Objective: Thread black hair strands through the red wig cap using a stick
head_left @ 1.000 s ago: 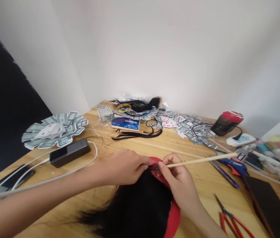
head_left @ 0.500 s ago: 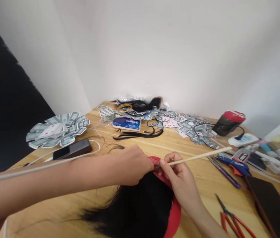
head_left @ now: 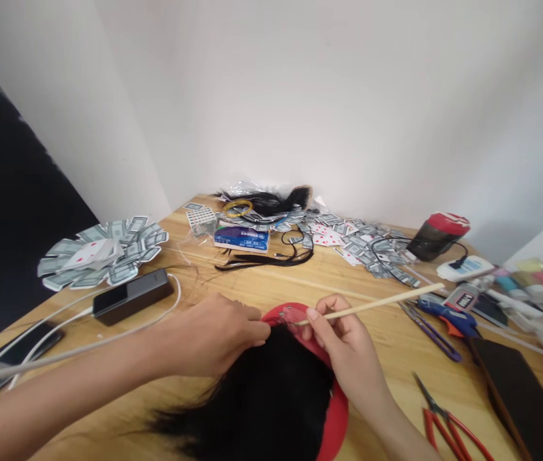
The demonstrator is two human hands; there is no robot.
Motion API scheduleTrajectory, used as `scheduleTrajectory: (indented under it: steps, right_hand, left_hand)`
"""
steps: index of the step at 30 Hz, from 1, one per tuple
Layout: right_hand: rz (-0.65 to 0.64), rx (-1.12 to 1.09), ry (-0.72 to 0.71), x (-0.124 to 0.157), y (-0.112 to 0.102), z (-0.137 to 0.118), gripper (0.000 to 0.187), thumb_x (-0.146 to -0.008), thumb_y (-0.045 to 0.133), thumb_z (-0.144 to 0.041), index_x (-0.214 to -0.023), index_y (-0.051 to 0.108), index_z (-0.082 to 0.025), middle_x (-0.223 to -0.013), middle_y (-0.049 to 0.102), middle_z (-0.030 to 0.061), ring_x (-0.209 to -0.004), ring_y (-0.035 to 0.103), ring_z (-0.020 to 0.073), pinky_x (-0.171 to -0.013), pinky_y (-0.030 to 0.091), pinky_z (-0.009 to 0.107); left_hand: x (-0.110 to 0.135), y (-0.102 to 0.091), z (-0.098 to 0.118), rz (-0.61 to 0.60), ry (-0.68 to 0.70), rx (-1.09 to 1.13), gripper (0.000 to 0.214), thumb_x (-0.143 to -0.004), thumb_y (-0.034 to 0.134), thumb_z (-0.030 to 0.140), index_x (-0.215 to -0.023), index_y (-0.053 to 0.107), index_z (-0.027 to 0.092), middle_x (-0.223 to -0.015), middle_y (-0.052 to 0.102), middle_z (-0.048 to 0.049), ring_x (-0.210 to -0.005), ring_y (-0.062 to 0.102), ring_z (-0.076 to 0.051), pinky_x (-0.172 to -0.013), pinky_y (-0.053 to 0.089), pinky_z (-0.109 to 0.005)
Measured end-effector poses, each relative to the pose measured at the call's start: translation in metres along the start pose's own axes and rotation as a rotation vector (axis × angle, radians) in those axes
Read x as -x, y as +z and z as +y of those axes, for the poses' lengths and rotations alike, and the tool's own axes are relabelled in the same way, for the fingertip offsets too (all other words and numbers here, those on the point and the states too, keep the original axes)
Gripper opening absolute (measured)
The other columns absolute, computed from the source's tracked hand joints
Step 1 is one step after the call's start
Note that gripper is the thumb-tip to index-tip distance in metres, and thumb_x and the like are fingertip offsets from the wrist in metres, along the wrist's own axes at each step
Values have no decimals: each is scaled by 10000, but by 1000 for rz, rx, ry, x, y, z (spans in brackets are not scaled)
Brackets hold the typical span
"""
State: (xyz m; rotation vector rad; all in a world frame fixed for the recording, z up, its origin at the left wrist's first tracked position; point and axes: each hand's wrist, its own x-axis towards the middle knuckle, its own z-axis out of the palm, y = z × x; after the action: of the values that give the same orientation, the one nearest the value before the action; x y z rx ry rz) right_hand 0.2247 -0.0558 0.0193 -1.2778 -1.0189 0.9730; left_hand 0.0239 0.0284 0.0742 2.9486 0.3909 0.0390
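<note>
A red base (head_left: 336, 426), curved at its edge, lies under a thick mass of black hair (head_left: 262, 403) that trails off to the left. My left hand (head_left: 216, 333) is closed at the top edge of the hair, pinching some of it between thumb and fingers. Between thumb and fingers my right hand (head_left: 343, 336) grips a thin wooden stick (head_left: 387, 299). The stick's lower tip touches a pinkish, shiny patch on the red base, where loose hair strands lie. Its other end points to the upper right.
Red-handled pliers (head_left: 444, 416), a dark flat case (head_left: 524, 397), purple-handled tweezers (head_left: 429, 333) and a blue glue gun (head_left: 447, 317) lie right. Left are a black power bank (head_left: 132, 296) with white cables and a ring of cards (head_left: 103, 253). Scattered cards (head_left: 372, 246) and a blue box (head_left: 241, 239) lie behind.
My left hand has moved left, away from the right fingertips, uncovering the stick's tip and the pinkish patch. My right hand stays almost where it was. The view has shifted slightly.
</note>
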Motion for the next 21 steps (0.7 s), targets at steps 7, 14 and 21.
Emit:
scheduleTrajectory:
  steps: [7, 14, 21]
  right_hand:
    - [17, 31, -4, 0, 1, 0, 354, -847, 670, -520, -749, 501, -224, -577, 594, -53, -543, 523, 115, -540, 392, 218]
    - [14, 29, 16, -2, 0, 0, 344, -849, 676, -511, -755, 502, -229, -578, 592, -49, -555, 538, 129, -554, 396, 233]
    - [-22, 68, 46, 1, -5, 3, 308, -862, 667, -474, -765, 501, -234, -609, 625, -38, -568, 551, 133, -551, 389, 228]
  left_hand:
    - [14, 24, -10, 286, 10, 630, 226, -970, 477, 202, -770, 577, 168, -1189, 618, -111, -1027, 606, -191, -859, 447, -278]
    - [3, 36, -14, 245, -22, 1225, 347, -998, 466, 414, -918, 660, 138, -1054, 740, -162, -1145, 625, -263, -981, 436, -405]
    - [-15, 41, -23, 279, -89, 1347, 416, -952, 532, 495, -828, 642, 113, -827, 719, -94, -712, 646, -148, -695, 481, -273]
